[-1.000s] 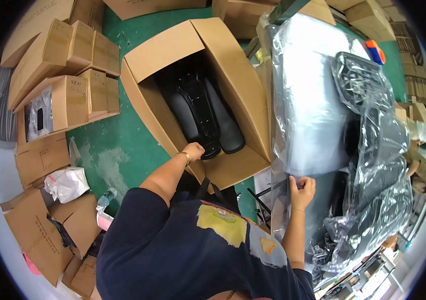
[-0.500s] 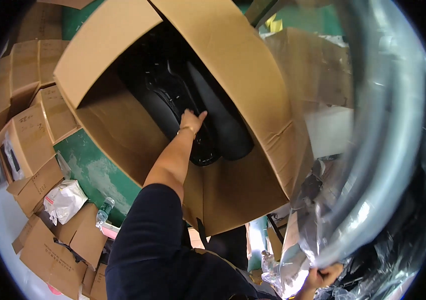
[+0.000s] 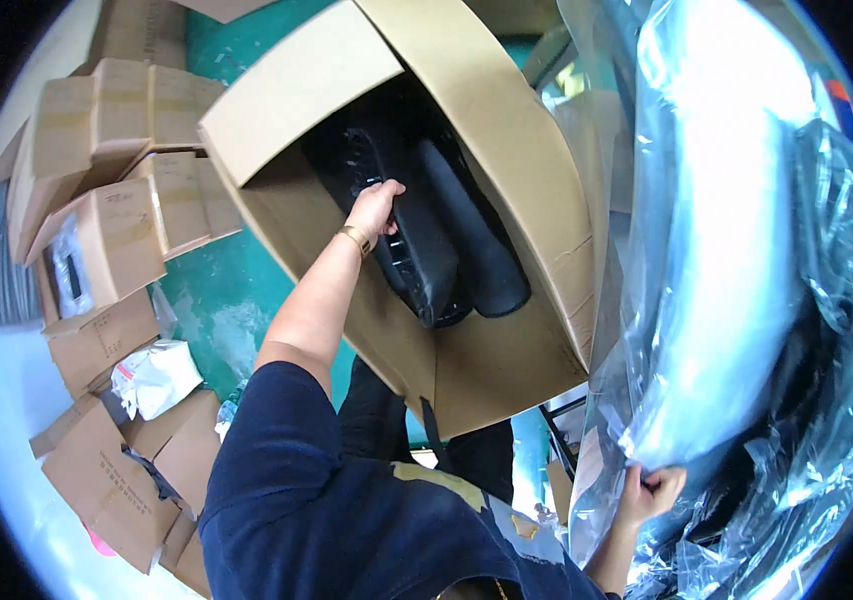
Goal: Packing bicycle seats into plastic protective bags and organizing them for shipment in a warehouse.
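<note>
My left hand (image 3: 375, 212) is closed on the edge of a black molded plastic part (image 3: 420, 240) inside a large open cardboard box (image 3: 482, 375). That part is tilted up on its side, with clips or tabs along the gripped edge. Beside it lies another long, smooth black molded part (image 3: 474, 230) with a rounded end. At the lower right, my right hand (image 3: 653, 495) is closed on the gathered lower end of a clear plastic bag (image 3: 727, 290). The bag stretches upward, long and shiny; its contents are hard to make out through the glare.
Several cardboard boxes (image 3: 127, 230) are stacked at the left, above an open carton (image 3: 112, 490). A white plastic-wrapped package (image 3: 157, 378) rests by them. Green floor (image 3: 217, 310) shows between. More crumpled clear plastic (image 3: 797, 510) covers dark things at the right.
My left hand has tilted the black part up onto its side. The bag has swung and straightened at the right, with my right hand raised slightly and still closed on it.
</note>
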The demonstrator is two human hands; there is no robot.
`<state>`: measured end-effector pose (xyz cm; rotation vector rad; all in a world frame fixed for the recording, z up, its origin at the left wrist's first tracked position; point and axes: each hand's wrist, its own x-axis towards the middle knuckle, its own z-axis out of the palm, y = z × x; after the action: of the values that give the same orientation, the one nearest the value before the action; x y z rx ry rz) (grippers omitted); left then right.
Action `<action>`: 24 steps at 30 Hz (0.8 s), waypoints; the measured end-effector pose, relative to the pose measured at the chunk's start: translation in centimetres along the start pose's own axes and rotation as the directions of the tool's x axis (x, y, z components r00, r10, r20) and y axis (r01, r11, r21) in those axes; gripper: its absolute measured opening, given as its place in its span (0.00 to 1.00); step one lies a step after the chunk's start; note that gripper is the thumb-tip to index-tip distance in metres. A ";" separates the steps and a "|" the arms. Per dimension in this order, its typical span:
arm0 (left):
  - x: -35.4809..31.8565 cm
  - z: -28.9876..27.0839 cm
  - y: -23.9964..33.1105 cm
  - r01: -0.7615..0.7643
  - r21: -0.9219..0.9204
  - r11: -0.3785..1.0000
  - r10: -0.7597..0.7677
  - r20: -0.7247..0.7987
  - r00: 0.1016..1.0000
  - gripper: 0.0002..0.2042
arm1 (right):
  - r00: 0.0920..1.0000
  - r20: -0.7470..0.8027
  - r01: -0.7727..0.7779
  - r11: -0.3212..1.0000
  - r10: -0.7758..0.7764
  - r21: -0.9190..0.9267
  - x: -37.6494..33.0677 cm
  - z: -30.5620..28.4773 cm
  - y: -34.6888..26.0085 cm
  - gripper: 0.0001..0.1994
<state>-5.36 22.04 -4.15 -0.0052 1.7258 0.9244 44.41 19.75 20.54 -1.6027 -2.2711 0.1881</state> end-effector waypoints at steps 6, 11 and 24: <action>-10.9 -4.6 4.1 0.108 -0.546 0.831 -0.076 0.080 0.994 0.12 | 0.997 -0.041 -0.063 0.990 0.069 0.124 0.6 0.1 -0.7 0.17; -20.9 -3.2 4.6 0.153 -0.693 0.705 -0.027 0.190 0.982 0.12 | 0.937 -0.094 -0.253 0.839 0.336 0.481 0.7 -0.9 -4.4 0.10; -34.6 -0.9 0.9 -0.086 -0.251 0.964 0.213 0.537 0.816 0.14 | 0.803 0.594 -0.573 0.339 0.048 0.746 -0.7 -6.7 -18.1 0.38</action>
<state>6.61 7.14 24.76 0.2443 1.0810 1.0972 30.99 12.10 32.12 -1.3445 -1.4310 1.8042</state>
